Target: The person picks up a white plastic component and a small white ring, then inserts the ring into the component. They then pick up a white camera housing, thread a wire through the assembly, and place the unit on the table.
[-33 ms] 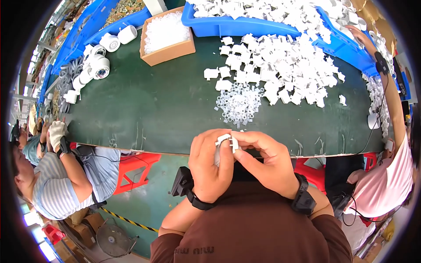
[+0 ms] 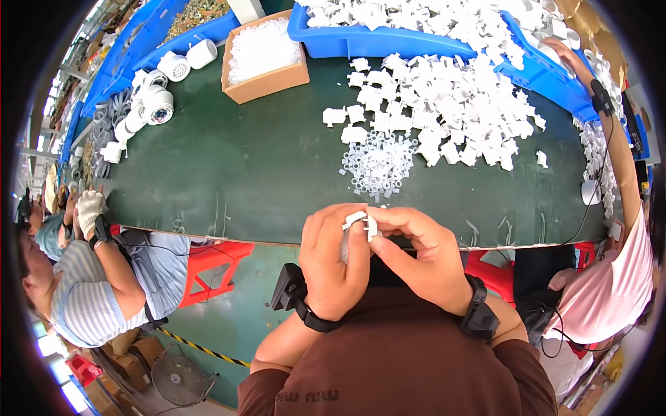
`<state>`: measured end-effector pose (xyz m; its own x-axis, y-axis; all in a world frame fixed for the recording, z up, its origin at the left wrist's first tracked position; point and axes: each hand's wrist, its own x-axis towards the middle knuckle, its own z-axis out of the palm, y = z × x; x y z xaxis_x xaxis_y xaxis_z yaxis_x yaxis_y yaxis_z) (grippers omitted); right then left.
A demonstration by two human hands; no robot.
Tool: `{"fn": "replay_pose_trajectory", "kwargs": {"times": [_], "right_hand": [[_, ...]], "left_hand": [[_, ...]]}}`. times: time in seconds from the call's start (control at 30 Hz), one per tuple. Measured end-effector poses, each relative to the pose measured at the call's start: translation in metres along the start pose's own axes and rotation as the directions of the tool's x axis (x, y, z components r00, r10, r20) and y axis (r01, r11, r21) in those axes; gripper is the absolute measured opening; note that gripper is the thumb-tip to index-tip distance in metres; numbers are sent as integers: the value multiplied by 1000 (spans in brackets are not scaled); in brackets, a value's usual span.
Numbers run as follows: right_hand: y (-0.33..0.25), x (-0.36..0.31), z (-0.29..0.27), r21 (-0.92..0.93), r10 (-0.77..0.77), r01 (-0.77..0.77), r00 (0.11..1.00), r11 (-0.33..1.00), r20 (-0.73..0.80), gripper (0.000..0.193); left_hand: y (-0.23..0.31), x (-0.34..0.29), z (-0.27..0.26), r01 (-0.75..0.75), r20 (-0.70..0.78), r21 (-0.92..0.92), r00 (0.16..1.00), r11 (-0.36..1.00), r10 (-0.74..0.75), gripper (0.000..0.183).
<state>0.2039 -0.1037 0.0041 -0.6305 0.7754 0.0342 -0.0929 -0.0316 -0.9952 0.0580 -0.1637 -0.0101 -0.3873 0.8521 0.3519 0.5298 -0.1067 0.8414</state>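
White plastic clip (image 2: 361, 222) pinched by left hand (image 2: 333, 267) and right hand (image 2: 420, 260), both grips pressed together, clip's underside hidden by fingers.

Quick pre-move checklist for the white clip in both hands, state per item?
1. White clip held by both hands: ok, left hand and right hand pinch it at the fingertips.
2. Clip parts fully seated: cannot tell, fingers cover the joint.
3. Clear rings within reach: ok, heap lies just ahead on the green table.
4. White parts stocked: ok, big pile.
5. Table edge space free of a co-worker's arm: ok, it stays far right.
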Motion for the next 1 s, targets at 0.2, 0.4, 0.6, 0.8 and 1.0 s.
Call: {"fn": "replay_pose_trajectory", "kwargs": {"times": [0.2,0.4,0.6,0.8,1.0], "right_hand": [[7,1,9,17,-36,38,992,999,-123,35],[16,-1,13,46,-65,75,981,996,-184,35],[17,-3,8,-131,-117,96,979,987,-168,38],[21,-4,9,-151,-124,97,975,984,-184,37],[21,-6,9,-181,-140,106,972,978,-189,36]], "left_hand": [[-2,0,4,-76,3,59,997,995,76,22],[-3,0,6,-104,13,69,995,992,103,25],[-7,-2,8,-121,3,57,993,991,121,28],[-10,-3,12,-158,3,88,987,983,158,29],[-8,-6,14,-153,8,143,988,978,154,30]]}}
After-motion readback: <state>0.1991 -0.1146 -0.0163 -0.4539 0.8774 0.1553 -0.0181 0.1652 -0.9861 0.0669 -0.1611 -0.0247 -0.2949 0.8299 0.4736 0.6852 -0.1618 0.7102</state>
